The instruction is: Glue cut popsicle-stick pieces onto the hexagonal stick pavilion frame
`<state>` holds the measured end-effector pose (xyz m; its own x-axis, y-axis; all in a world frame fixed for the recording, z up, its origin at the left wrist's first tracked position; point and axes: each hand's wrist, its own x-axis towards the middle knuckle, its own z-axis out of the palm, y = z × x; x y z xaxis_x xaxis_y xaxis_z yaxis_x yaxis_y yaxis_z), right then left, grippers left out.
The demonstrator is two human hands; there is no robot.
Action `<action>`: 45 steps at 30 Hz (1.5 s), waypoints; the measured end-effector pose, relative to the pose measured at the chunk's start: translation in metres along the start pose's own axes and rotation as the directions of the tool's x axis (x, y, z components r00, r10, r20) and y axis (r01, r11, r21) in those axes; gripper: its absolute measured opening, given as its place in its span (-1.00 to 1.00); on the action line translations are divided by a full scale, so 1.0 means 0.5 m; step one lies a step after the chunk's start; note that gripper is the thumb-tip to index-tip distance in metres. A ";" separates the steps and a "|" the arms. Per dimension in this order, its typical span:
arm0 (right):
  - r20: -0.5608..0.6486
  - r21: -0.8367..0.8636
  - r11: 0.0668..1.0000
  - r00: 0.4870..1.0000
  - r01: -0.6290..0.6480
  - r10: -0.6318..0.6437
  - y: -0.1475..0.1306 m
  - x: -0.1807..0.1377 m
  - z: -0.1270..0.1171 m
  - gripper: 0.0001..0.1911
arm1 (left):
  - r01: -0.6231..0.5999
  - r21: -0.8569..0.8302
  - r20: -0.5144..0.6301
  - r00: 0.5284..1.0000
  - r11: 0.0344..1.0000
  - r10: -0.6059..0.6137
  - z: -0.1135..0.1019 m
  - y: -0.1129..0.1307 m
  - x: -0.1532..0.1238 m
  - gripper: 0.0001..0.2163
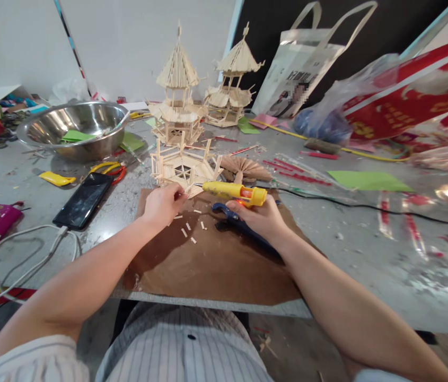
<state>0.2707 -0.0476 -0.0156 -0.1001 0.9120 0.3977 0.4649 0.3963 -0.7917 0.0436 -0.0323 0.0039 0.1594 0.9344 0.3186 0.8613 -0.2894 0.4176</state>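
Observation:
My right hand [261, 215] is wrapped round a yellow hot glue gun [227, 190], with an orange light glowing by the thumb. The gun's nozzle points left, close to my left fingertips. My left hand [166, 204] is closed in a pinch at the near edge of a wooden-stick frame [203, 172], which has a spoked middle and short upright posts. Whatever lies between those fingers is too small to make out. Several short stick pieces [184, 232] are scattered on the brown board [208, 276]. Beneath my right hand lies a dark blue hand tool [243, 227], partly hidden.
Two stick pagodas [178, 79] [237, 69] stand behind the frame. To the left are a steel bowl [84, 151], a phone [84, 200] and white cables [54, 246]. The gun's black cord [351, 204] runs right, past green paper [370, 180]. A white bag [299, 63] stands behind.

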 end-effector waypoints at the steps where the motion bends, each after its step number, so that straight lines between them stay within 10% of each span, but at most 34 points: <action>1: 0.004 0.000 1.000 1.000 -0.002 0.002 0.001 0.000 0.000 -0.69 | 0.002 0.001 0.001 1.000 1.000 -0.002 0.000 0.000 0.000 -0.86; 45: -0.041 0.049 0.998 0.999 -0.026 0.028 0.001 -0.001 0.005 -0.65 | -0.051 0.040 -0.010 0.999 0.998 0.051 0.003 -0.006 -0.001 -0.84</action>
<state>0.2687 -0.0475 -0.0172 -0.0508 0.9177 0.3940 0.4238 0.3770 -0.8236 0.0417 -0.0315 0.0011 0.1983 0.9161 0.3485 0.8709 -0.3278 0.3661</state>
